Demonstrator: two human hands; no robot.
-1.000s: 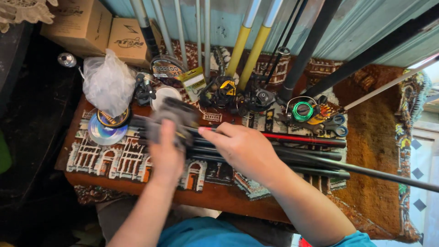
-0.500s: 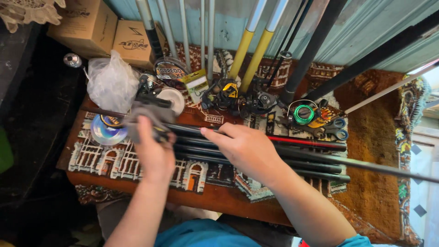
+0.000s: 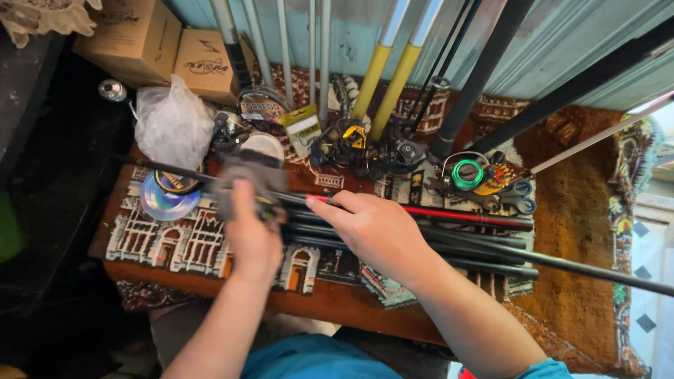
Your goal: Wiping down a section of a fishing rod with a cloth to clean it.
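Several dark fishing rod sections (image 3: 477,245) lie side by side across a patterned mat (image 3: 175,242) on a low table. One section has a red band (image 3: 449,213). My left hand (image 3: 251,235) grips a grey cloth (image 3: 242,179) wrapped around the left part of a thin dark rod. It is blurred by motion. My right hand (image 3: 375,235) presses down on the bundle of rods near the middle, fingers pointing left.
Behind the rods sit fishing reels (image 3: 365,151), a green line spool (image 3: 465,173), blue-handled scissors (image 3: 519,196), a clear plastic bag (image 3: 170,126), shiny discs (image 3: 167,200) and cardboard boxes (image 3: 165,49). More rods (image 3: 382,67) lean upright against the wall. A brown rug (image 3: 583,210) lies at right.
My left hand with the cloth slid left along the rod, then back to the right. My right hand has stayed on the bundle.
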